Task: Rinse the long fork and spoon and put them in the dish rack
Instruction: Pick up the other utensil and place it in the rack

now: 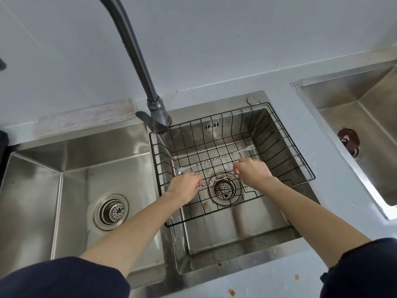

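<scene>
The left hand (pixel 186 186) was pinched shut on one end of a thin twisted-stem utensil, presumably the long spoon (pixel 217 179), and the right hand (pixel 253 171) gripped its other end, so the stem spanned the gap between them just above the floor of the dish rack (pixel 309 168). Which end carried the bowl could not be told, as both ends were hidden in the fingers. Just beyond the hands, the long fork (pixel 219 158) already lay in the rack, tines toward the right hand's far side. Below the stem sat the sink drain (pixel 223 189); the faucet (pixel 154 108) rose beyond the left hand, with no water seen running. The spoon looked light, stiff and probably wet and slippery, so holding it near both ends seemed wise, and its slimness might let it slip through the wires.
</scene>
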A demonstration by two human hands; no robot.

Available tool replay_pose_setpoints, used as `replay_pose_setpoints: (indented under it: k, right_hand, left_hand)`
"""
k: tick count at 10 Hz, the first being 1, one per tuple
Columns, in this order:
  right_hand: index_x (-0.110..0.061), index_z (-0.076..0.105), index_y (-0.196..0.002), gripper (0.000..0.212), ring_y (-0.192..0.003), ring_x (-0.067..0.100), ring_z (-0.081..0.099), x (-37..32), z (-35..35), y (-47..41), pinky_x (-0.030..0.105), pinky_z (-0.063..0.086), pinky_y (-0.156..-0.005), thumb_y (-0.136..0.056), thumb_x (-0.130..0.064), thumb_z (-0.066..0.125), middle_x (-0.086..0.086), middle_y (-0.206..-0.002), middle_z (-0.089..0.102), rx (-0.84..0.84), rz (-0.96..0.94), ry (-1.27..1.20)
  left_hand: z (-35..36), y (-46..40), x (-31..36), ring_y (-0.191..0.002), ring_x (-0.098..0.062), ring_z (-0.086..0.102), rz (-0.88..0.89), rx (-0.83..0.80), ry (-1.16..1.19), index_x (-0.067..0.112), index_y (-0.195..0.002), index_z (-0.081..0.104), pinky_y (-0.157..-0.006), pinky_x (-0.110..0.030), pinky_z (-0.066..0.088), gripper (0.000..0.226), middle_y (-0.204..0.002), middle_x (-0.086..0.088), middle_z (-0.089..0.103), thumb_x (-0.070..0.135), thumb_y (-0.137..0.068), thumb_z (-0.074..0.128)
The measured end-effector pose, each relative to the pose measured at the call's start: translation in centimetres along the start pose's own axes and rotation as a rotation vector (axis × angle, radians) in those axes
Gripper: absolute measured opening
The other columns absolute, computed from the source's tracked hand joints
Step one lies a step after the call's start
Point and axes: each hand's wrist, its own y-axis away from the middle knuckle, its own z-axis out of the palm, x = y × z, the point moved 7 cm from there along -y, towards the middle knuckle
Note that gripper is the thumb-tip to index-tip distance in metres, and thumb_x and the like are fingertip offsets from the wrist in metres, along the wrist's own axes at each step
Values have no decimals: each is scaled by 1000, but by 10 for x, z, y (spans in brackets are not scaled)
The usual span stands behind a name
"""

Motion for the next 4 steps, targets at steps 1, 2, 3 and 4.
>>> replay_pose_setpoints:
  k: [1, 2, 3, 4]
  right_hand:
    - [-17, 62, -115, 27, -116, 29, 54, -2, -5, 2, 36, 44, -95, -95, -11, 44, 6, -125, 58, -28, 14, 20]
    - [-18, 60, -117, 28, -117, 28, 54, -5, -8, 4, 36, 42, -97, -95, -14, 45, 7, -127, 58, -48, 27, 14]
    - [-19, 56, -124, 32, -120, 28, 52, -16, -19, 8, 38, 40, -102, -94, -19, 47, 8, -131, 56, -59, 26, 19]
    - [-20, 52, -128, 35, -124, 28, 50, -29, -25, 8, 41, 35, -106, -93, -23, 48, 7, -134, 55, -58, 1, 35]
  left_hand:
    - [-9, 5, -2, -112, -22, 57, -4, 39, -7, 13, -119, 56, -88, -37, 52, 27, -124, -5, 60, 17, -95, 43]
    - [-18, 8, -4, -110, -22, 59, -2, 82, 0, 13, -119, 56, -88, -36, 52, 28, -123, -4, 61, 18, -95, 42]
    - [-37, 21, -5, -107, -24, 62, 2, 167, -16, 14, -123, 54, -92, -37, 51, 31, -123, -6, 62, 19, -96, 41]
    - [-51, 29, -11, -110, -23, 61, -3, 247, -23, 14, -127, 51, -96, -38, 48, 33, -127, -6, 60, 21, -96, 41]
